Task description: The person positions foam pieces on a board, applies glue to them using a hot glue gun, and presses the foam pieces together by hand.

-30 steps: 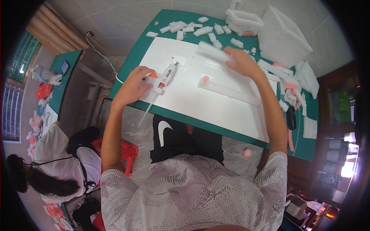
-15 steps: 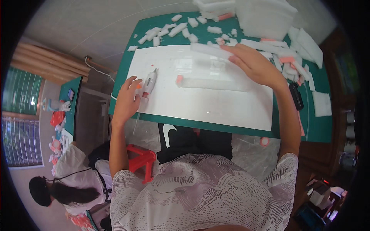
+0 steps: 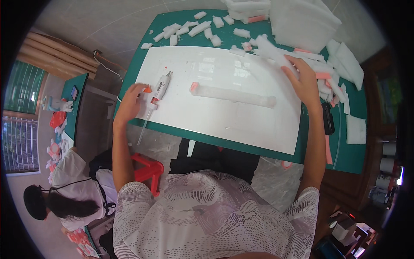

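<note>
My right hand (image 3: 304, 82) grips one end of a white foam strip (image 3: 272, 51) between thumb and fingers, at the far right of the white board (image 3: 181, 116). My left hand (image 3: 129, 101) rests at the board's left edge, fingers loosely bent, and seems to hold nothing. Its fingertips are close to a small orange piece (image 3: 147, 89) beside the glue gun (image 3: 162, 86); whether they touch cannot be made out. The white glue gun lies with its nozzle pointing away and a clear glue stick (image 3: 145, 126) trailing from its rear. Mid-board lies another foam strip (image 3: 235, 96) with a pink end.
Small foam pieces (image 3: 199, 29) lie scattered along the green table's far side. Foam blocks (image 3: 304, 21) and strips are heaped at the far right, near a black object (image 3: 328, 118). A red stool (image 3: 148, 172) stands below left; another person (image 3: 75, 194) sits farther left.
My right hand has carried the foam strip rightward, away from above the strip on the board. My left hand has drawn left, off the glue gun, its fingers less spread.
</note>
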The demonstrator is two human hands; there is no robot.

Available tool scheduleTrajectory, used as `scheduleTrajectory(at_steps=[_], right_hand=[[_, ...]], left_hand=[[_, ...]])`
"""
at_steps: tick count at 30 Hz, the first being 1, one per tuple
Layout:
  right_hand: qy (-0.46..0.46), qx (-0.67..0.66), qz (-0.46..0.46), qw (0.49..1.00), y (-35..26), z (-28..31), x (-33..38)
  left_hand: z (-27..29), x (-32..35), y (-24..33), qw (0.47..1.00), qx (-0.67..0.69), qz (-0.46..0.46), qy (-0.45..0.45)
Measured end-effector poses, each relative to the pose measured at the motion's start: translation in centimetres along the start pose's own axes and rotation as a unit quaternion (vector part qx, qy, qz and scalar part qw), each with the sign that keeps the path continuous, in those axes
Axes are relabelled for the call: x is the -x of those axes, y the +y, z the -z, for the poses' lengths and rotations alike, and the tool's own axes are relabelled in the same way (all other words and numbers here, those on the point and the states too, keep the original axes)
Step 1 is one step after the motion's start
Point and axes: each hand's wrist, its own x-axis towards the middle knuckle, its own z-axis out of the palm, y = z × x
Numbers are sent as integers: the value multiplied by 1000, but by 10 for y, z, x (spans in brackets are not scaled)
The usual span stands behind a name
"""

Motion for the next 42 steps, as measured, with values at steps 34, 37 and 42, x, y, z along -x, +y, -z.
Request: scheduleTrajectory(at_steps=[34, 37, 42], right_hand=[[40, 237, 91, 966, 46, -43, 21], [41, 233, 93, 967, 47, -41, 21], [44, 227, 97, 968, 46, -40, 22]], left_hand=[[13, 24, 71, 932, 308, 149, -118], [7, 18, 77, 937, 320, 118, -79], [9, 17, 80, 937, 312, 136, -79]])
